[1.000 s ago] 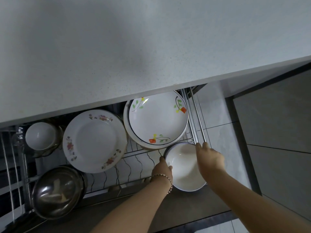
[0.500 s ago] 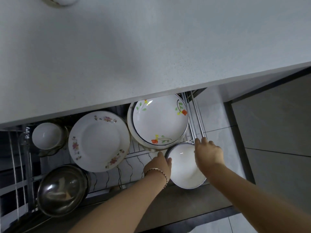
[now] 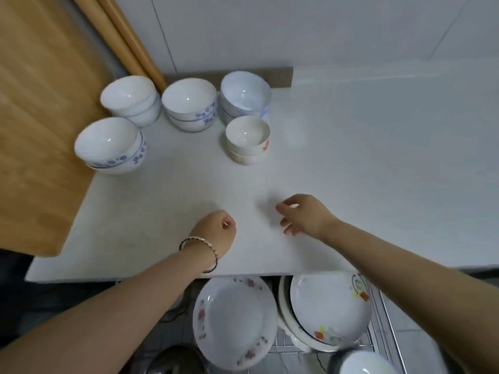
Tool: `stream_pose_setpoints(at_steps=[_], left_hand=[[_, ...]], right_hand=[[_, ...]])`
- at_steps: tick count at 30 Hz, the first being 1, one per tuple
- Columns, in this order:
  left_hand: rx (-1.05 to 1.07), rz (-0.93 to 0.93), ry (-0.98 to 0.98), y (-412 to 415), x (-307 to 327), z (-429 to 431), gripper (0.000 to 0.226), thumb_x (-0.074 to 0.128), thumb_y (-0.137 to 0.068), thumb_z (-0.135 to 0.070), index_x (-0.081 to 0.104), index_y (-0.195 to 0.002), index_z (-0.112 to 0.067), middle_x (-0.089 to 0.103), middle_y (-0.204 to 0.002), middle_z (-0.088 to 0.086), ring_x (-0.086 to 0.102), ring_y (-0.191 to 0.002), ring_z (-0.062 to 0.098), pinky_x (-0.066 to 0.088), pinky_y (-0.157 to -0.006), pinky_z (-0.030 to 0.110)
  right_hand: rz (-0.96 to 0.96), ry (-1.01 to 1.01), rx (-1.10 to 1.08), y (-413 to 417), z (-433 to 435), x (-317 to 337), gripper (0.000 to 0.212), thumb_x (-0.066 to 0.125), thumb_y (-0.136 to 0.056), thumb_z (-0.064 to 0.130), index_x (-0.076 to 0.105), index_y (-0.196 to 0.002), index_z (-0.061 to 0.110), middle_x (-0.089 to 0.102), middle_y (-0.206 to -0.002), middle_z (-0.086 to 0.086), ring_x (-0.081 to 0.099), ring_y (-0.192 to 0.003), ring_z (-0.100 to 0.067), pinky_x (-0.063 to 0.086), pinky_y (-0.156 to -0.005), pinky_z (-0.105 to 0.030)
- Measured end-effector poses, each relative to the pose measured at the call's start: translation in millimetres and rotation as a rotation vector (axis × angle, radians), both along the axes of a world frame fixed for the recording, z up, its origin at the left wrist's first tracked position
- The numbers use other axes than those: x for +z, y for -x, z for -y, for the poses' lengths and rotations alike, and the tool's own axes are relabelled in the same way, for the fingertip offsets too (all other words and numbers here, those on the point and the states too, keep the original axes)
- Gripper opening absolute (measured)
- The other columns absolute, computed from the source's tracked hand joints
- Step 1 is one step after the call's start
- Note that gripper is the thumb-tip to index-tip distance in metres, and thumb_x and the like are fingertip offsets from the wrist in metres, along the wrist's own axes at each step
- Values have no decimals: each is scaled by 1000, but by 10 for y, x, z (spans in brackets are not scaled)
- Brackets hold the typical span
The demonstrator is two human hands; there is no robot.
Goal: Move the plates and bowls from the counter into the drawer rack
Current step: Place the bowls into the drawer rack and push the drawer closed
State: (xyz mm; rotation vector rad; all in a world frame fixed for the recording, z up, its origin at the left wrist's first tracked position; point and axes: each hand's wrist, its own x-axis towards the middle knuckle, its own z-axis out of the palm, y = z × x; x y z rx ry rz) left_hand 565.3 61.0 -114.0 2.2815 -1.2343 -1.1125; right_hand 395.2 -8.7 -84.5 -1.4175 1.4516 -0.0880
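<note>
Wood panelling [image 3: 40, 109] fills the far left, and beside it on the white worktop [image 3: 351, 157] stand five stacks of bowls. Nearest the wood is a blue-flowered stack [image 3: 110, 145]; behind it sits a plain white stack [image 3: 132, 99], then a blue-patterned stack [image 3: 190, 103], then a taller pale-blue stack [image 3: 245, 94] at the back wall. Just in front of that last one is a small cream stack [image 3: 248, 139] with a red mark on its side.

Closer to the camera, the left hand [image 3: 216, 233], with a bracelet [image 3: 201, 252] at the wrist, hangs over the bare worktop with its fingers curled in, holding nothing. Just to its right the right hand [image 3: 303, 215] is loosely open, fingers bent, also empty.

Below the worktop edge the drawer rack [image 3: 383, 319] shows. It holds a pink-flowered plate [image 3: 235, 322], then a plate with orange flowers [image 3: 329, 311] lying on other plates, and a white bowl [image 3: 364, 364] at the bottom right. A dark metal bowl [image 3: 175, 360] shows at the bottom edge.
</note>
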Motion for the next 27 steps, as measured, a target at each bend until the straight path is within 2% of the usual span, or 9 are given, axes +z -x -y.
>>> stream_pose_setpoints(at_steps=[2,5,10,13,15,18,22,25,27], left_hand=[[84,13,37,-367,7,190,18,47,-88,-9,65,-91,-7,69,-104,21,67,-97,36,52,-90,44],[172,-6,58,-782,-50,363,18,46,-88,-8,64,-90,-4,69,-104,25,68,-97,38,53,-90,46],[221,-63,55,-1178,-191,424,30,44,-85,-5,51,-62,-23,70,-104,19,68,-97,36,53,-92,43],[220,-100,47,-1242,-256,383,31,43,-85,-5,50,-62,-24,71,-102,17,69,-94,34,55,-85,37],[235,-170,34,-1207,-263,334,31,43,-86,-4,51,-65,-25,69,-95,15,69,-80,31,51,-68,28],[289,-340,32,-1050,-178,275,19,47,-88,-6,60,-88,-19,61,-92,11,62,-58,17,43,-57,24],[318,-604,-60,-750,162,150,53,53,-92,-27,34,-141,-25,50,-119,5,64,-79,27,52,-65,31],[264,-735,-138,-521,353,-111,55,52,-92,-34,28,-142,-34,50,-131,8,65,-81,33,56,-66,36],[232,-720,-154,-345,350,-401,45,50,-93,-19,37,-135,-29,59,-112,9,69,-63,27,58,-58,34]], right_hand=[[94,-78,-176,-337,327,89,44,45,-96,33,49,-124,-2,61,-80,-10,58,-56,-20,50,-57,-27],[260,-192,-453,-737,767,104,55,48,-94,41,40,-133,4,59,-86,-17,61,-62,-26,55,-63,-34],[452,-235,-681,-1208,1215,-139,48,45,-96,13,31,-141,5,45,-121,-18,58,-113,-37,56,-73,-40],[443,-169,-708,-1311,1243,-287,49,36,-91,-5,33,-139,0,46,-107,-16,61,-86,-33,56,-78,-43],[400,-113,-700,-1301,1158,-324,46,36,-90,-6,36,-136,-2,49,-93,-16,58,-66,-31,53,-84,-47],[323,-109,-611,-1171,884,-287,42,37,-88,-5,41,-130,-3,53,-109,-21,61,-69,-36,56,-83,-49],[262,-150,-387,-846,268,-132,29,38,-89,-1,45,-116,6,60,-99,-15,65,-82,-37,60,-65,-36],[256,-183,-219,-539,-255,18,29,40,-90,1,48,-115,13,62,-89,-7,67,-77,-31,61,-64,-31],[256,-180,-95,-324,-608,81,32,43,-89,3,49,-116,20,62,-91,-1,67,-74,-22,61,-62,-28]])
